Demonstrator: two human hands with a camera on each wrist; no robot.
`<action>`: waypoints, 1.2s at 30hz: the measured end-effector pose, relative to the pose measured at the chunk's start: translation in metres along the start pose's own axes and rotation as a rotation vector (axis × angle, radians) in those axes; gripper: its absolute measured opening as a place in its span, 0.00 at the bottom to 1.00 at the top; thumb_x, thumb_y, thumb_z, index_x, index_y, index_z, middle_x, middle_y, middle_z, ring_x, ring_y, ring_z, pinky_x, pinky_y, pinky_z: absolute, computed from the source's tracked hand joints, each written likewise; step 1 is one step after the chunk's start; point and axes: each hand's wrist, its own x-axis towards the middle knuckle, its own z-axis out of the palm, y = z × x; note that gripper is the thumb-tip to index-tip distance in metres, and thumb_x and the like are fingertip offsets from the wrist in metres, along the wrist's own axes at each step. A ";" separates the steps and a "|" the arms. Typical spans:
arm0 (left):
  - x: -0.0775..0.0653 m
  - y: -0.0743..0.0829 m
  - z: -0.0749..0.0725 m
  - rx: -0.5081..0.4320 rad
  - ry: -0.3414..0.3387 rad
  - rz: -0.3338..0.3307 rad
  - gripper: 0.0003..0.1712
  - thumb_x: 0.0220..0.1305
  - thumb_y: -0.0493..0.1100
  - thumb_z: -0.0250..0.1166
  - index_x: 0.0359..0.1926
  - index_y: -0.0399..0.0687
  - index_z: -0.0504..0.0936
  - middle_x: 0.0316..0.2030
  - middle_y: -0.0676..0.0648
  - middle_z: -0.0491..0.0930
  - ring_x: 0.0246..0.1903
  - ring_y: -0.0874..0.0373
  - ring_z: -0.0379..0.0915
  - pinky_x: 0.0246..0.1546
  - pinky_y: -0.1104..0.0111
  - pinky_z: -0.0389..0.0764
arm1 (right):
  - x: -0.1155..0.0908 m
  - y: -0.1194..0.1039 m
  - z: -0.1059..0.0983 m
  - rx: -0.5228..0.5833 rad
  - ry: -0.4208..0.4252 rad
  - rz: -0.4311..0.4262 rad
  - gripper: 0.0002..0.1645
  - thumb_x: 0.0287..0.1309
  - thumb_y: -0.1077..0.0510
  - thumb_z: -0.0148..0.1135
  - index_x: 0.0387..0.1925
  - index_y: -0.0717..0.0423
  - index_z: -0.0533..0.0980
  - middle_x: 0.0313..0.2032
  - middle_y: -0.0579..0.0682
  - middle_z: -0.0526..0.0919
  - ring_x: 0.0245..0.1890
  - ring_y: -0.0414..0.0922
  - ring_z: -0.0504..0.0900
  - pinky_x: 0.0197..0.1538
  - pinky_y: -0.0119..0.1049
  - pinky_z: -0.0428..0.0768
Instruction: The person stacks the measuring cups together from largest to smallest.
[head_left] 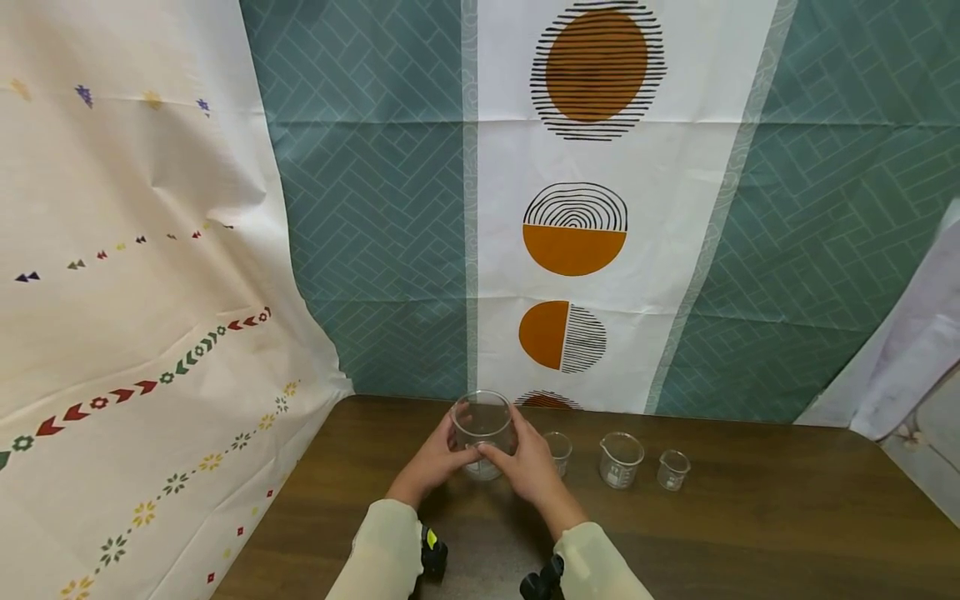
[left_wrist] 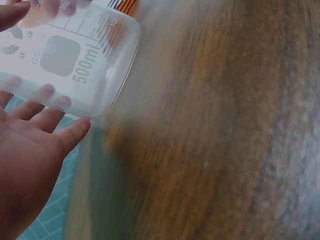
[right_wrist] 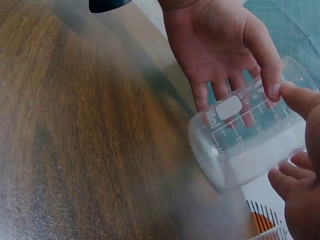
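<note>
Both hands hold a clear glass beaker (head_left: 482,422) between them over the table. My left hand (head_left: 430,468) grips its left side and my right hand (head_left: 537,472) its right side, thumbs meeting at the front. In the left wrist view the beaker (left_wrist: 92,85) carries a white 500ml mark, with the left hand's fingers (left_wrist: 47,119) spread along the glass. White graduation lines show on the beaker (right_wrist: 240,145) in the right wrist view, where both hands flank it. The beaker looks to contain nothing.
To the right stand three smaller glass beakers on the brown wooden table (head_left: 750,517): one (head_left: 561,450) partly behind the right hand, a spouted one (head_left: 621,467), and the smallest (head_left: 673,472). A patterned curtain (head_left: 367,208) hangs behind the table; white embroidered cloth (head_left: 150,333) drapes on the left.
</note>
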 end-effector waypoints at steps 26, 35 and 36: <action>-0.017 0.013 0.004 0.053 0.021 0.056 0.49 0.58 0.44 0.71 0.74 0.45 0.52 0.68 0.33 0.62 0.69 0.34 0.57 0.63 0.42 0.64 | -0.016 -0.009 -0.010 0.025 -0.007 -0.074 0.51 0.53 0.39 0.68 0.73 0.48 0.57 0.64 0.60 0.71 0.54 0.59 0.80 0.49 0.52 0.81; -0.031 0.018 0.008 0.059 0.035 0.055 0.48 0.57 0.49 0.71 0.73 0.54 0.54 0.69 0.38 0.64 0.67 0.39 0.63 0.62 0.47 0.70 | -0.029 -0.015 -0.019 0.044 -0.028 -0.091 0.52 0.52 0.39 0.68 0.73 0.49 0.57 0.65 0.60 0.70 0.57 0.60 0.79 0.50 0.50 0.81; -0.033 0.019 0.009 0.062 0.033 0.058 0.49 0.57 0.50 0.71 0.73 0.54 0.54 0.68 0.38 0.64 0.67 0.39 0.63 0.61 0.47 0.70 | -0.031 -0.015 -0.020 0.045 -0.027 -0.093 0.52 0.52 0.39 0.68 0.73 0.49 0.56 0.65 0.59 0.70 0.57 0.59 0.78 0.50 0.49 0.81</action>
